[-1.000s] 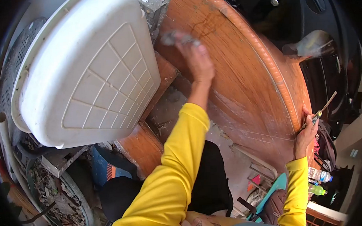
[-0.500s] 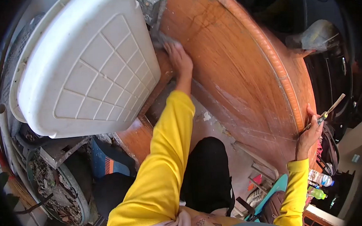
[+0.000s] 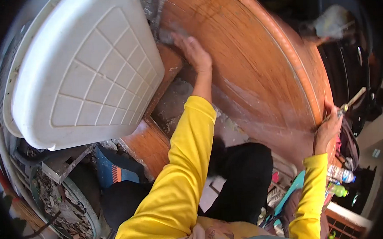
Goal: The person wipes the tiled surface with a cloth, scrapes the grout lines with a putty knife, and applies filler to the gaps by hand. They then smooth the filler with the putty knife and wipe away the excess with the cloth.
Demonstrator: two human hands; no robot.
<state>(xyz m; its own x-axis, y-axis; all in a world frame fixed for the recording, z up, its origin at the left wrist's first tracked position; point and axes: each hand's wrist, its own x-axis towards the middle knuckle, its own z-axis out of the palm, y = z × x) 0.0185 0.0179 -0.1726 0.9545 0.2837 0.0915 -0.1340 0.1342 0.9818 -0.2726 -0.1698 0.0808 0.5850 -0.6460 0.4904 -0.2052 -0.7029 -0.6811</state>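
A large curved brown wooden panel (image 3: 245, 69) with a ridged rounded border leans before me. My left hand (image 3: 195, 54) is open, its fingers stretched out close over the panel's left edge, near a brown wooden block (image 3: 170, 62). At the right border my right hand (image 3: 328, 125) is closed around a slim tool (image 3: 356, 97) with a pale narrow shaft, whose exact kind I cannot tell. That same hand rests against the panel's rim, fingers partly behind it.
A white plastic lid-like piece (image 3: 107, 76) stands at left. Below it are a blue dustpan (image 3: 109, 169) and a round tub (image 3: 90, 211) of dry debris. Bottles (image 3: 341, 173) and bags lie at lower right. A dark motorcycle-like body (image 3: 349, 63) stands behind the panel.
My left hand has shifted slightly right and down, and its fingers have spread from the panel's edge. My right hand keeps its hold. My knee has moved right as the view shifted slightly.
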